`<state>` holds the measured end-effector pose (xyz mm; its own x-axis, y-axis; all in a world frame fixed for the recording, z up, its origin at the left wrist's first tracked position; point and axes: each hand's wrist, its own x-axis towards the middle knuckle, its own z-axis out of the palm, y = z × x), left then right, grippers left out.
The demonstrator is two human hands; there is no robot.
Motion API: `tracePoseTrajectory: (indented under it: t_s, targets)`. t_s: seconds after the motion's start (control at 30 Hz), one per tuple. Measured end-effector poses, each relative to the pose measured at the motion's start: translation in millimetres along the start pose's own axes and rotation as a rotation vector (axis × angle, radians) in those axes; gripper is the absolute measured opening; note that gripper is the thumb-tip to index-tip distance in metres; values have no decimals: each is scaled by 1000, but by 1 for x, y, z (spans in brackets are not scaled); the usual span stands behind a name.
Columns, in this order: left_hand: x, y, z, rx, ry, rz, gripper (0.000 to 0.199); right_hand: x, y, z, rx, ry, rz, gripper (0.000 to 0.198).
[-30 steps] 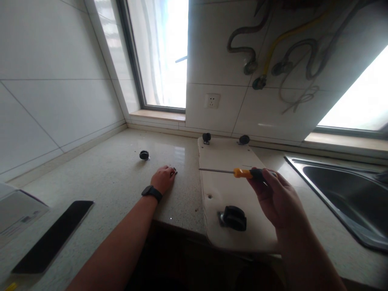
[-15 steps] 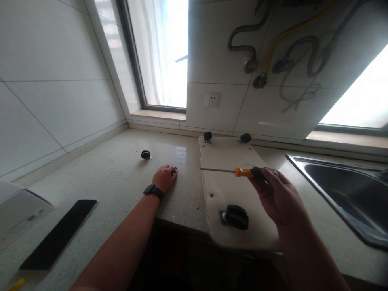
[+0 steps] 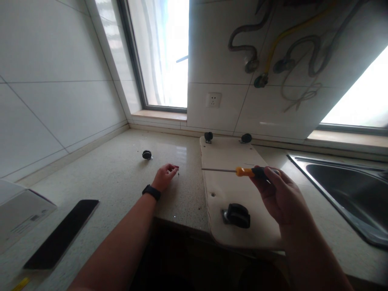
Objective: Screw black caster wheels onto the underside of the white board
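Observation:
My right hand (image 3: 280,194) is closed around the handle of a screwdriver (image 3: 244,171), yellow and dark grey. Its long thin shaft points left, above a pale board (image 3: 233,178). A black caster wheel (image 3: 238,215) is fixed at the board's near end, and two more casters, one a far-left caster (image 3: 208,136) and one a far-right caster (image 3: 246,138), sit at its far end. Left of the board, my left hand (image 3: 165,176) pinches what looks like a small screw at its fingertips, low over the counter. A loose caster (image 3: 147,154) lies beyond that hand.
The speckled counter (image 3: 121,169) runs along a tiled wall with a socket (image 3: 214,100). To the right is a steel sink (image 3: 348,198). A dark flat strip (image 3: 63,234) and a white box (image 3: 22,214) lie at the left, with a yellow item (image 3: 21,283) near the bottom edge.
My left hand has lifted slightly and turned, its fingertips now pinched with small dark bits beside them. My right hand holds the screwdriver almost still.

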<state>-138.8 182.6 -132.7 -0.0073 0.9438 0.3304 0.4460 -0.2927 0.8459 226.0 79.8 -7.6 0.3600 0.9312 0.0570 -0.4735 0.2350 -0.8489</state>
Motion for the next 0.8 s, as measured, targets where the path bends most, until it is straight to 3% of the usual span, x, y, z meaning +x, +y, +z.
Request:
tracePoseTrajectory:
  t_s: [0.57, 0.8]
  targets:
    - [-18, 45, 28, -798, -61, -263, 41, -1, 4, -3, 2, -21, 19, 27]
    - [-26, 76, 31, -1097, -119, -285, 28, 0, 3, -1, -13, -15, 9, 29]
